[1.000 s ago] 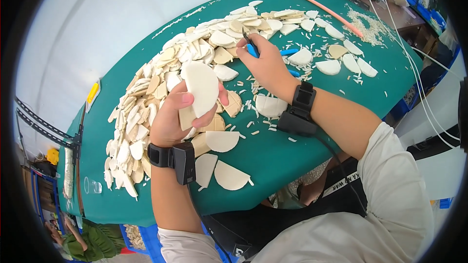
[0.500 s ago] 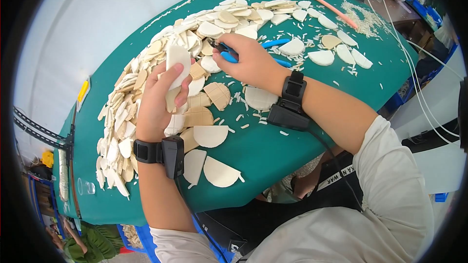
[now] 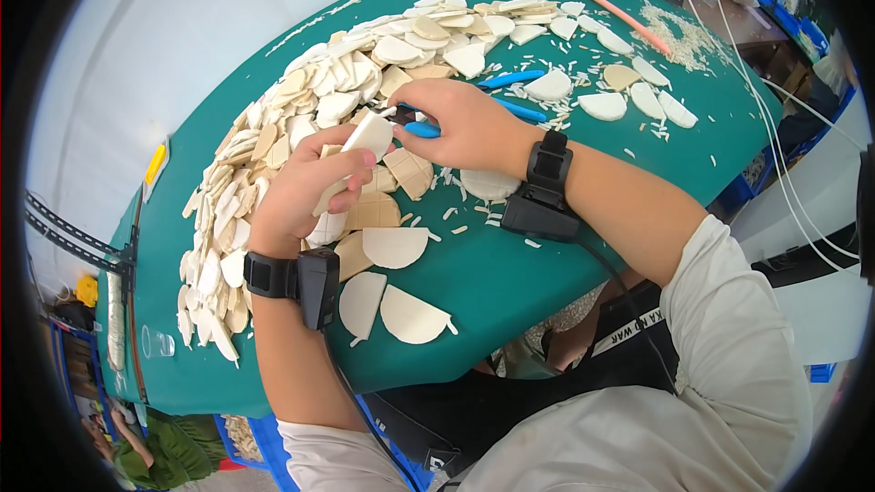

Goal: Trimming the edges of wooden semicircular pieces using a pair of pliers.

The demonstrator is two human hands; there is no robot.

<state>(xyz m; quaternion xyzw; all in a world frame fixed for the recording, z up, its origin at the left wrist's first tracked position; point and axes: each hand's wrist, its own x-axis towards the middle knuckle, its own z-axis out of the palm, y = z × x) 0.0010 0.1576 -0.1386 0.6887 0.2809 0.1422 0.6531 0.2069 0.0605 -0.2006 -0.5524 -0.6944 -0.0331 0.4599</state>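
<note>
Two hands meet over the middle of the green table [image 3: 547,264] now. The left hand [image 3: 305,191], which a second ago held a broad white piece up flat and facing the camera, has turned it on edge and carried it toward the right; its fingers are closed around that white piece [image 3: 369,135], which now points at the tool. The right hand [image 3: 460,118] has slid in from further back and is clenched on the blue-handled cutters [image 3: 421,128], their dark nose right at the piece's tip. So the work has gone from picking up to trimming: piece and tool are together, touching or very nearly. A second blue-handled tool [image 3: 510,78] lies idle just beyond. Behind the hands runs the long heap of white and tan pieces [image 3: 273,128]; near the person lie three flat half-round pieces [image 3: 394,246], and small offcuts [image 3: 456,214] are scattered under the right wrist. Both wrists carry black strapped devices.
</note>
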